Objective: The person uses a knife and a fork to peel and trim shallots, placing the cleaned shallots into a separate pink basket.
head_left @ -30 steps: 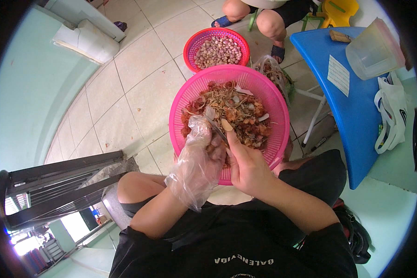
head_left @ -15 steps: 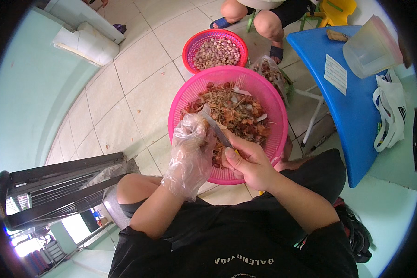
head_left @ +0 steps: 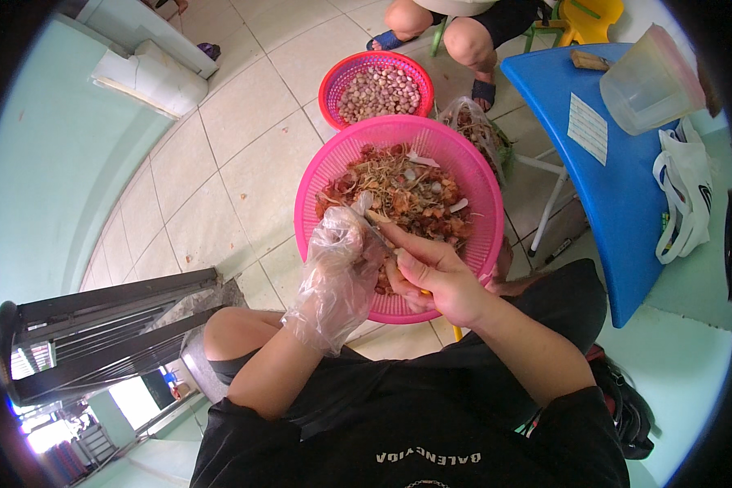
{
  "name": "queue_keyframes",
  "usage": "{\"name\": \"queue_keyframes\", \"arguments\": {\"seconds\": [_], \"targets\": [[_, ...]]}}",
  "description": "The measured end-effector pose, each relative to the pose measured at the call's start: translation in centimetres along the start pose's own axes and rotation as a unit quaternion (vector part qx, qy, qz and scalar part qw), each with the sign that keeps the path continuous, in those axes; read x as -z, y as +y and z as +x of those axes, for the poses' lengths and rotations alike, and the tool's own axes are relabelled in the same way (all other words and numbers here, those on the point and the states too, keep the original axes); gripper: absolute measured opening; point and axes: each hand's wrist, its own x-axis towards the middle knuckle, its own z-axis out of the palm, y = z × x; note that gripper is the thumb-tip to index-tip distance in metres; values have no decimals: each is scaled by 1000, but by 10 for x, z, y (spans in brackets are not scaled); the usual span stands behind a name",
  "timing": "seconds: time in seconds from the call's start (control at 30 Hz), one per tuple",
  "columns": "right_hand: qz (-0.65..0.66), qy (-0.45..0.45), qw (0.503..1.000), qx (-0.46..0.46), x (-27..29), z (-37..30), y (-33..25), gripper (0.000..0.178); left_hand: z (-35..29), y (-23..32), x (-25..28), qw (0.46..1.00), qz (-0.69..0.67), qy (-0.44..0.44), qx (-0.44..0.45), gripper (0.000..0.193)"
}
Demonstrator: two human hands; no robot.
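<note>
My left hand, in a clear plastic glove, is closed above the near left part of a pink basket. Whatever its fingers hold is hidden by the glove and the blade. In my bare right hand is a small knife, its blade pointing up and left against the gloved fingers. A bit of yellow handle shows below the right fingers. Under both hands, a heap of reddish-brown peelings and stringy roots fills the basket, with a few pale pieces on top.
Beyond stands a red basket of small pale purple bulbs. A clear bag of scraps sits beside it. On the right, a blue table carries a plastic tub. Another person's legs are at the far side; a dark metal rail is left.
The knife blade has turned and now shows as a narrower strip, mostly edge-on against the gloved fingers. My right hand has shifted slightly; both hands stay over the pink basket.
</note>
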Motion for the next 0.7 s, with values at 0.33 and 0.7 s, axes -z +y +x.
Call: {"name": "queue_keyframes", "arguments": {"seconds": [0.33,0.7], "targets": [[31,1,1000,5,2,1,9,58,-3,2,-9,1000,-15,18,17,40],[99,13,995,6,1,3,15,58,-4,4,-20,999,12,44,14,19]]}}
